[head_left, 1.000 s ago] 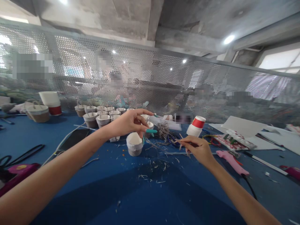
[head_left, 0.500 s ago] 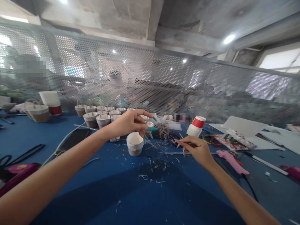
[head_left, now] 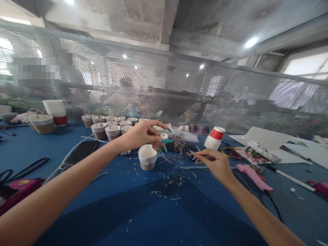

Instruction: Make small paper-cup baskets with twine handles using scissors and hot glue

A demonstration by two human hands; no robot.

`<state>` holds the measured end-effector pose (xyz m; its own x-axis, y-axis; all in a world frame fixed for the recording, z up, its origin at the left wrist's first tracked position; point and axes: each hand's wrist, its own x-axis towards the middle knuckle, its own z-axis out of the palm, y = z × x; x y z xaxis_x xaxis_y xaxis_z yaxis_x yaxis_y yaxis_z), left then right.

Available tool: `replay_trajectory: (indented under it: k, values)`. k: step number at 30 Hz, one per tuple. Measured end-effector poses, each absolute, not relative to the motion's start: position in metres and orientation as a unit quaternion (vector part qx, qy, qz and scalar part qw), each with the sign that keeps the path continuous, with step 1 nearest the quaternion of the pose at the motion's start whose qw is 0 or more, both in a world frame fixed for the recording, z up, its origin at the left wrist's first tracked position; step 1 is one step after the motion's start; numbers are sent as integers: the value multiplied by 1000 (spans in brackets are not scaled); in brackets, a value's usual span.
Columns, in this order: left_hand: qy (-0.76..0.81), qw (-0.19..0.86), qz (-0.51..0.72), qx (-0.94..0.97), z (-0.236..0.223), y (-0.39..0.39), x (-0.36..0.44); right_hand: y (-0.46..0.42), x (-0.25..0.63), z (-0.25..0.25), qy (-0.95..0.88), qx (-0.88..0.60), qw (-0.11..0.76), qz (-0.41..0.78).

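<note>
My left hand [head_left: 144, 132], with long green nails, is over the back of a paper cup wrapped in greyish-white material [head_left: 148, 160]. Its thumb and index finger are apart, and I see nothing between them; the lower fingers are partly hidden behind the cup. To the right, my right hand [head_left: 217, 165] is closed in a pinch just above the table. What its fingertips hold, if anything, is too small to make out against the scraps. A heap of grey-brown cord pieces [head_left: 178, 141] lies between the hands, farther back.
Several wrapped cups with handles [head_left: 112, 131] stand at the back left. A stack of paper cups [head_left: 215, 138] leans at the back right. Nearby lie a pink glue gun [head_left: 253, 177], a dark phone [head_left: 80, 152], cables and cord scraps [head_left: 166, 193]. A perforated metal screen [head_left: 164, 85] crosses behind.
My right hand's fingertips have shifted very slightly. My left hand and the cup in front stay in place. Behind the screen at left, a person has moved.
</note>
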<state>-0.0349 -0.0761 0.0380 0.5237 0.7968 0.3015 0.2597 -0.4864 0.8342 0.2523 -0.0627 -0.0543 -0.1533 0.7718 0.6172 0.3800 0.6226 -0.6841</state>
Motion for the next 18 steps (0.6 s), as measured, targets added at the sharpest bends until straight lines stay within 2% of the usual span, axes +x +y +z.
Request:
replay_trajectory:
  k: [18]
  values:
    - [356, 349, 351, 793, 37, -75, -36, -65, 251, -52, -742, -407, 512, 145]
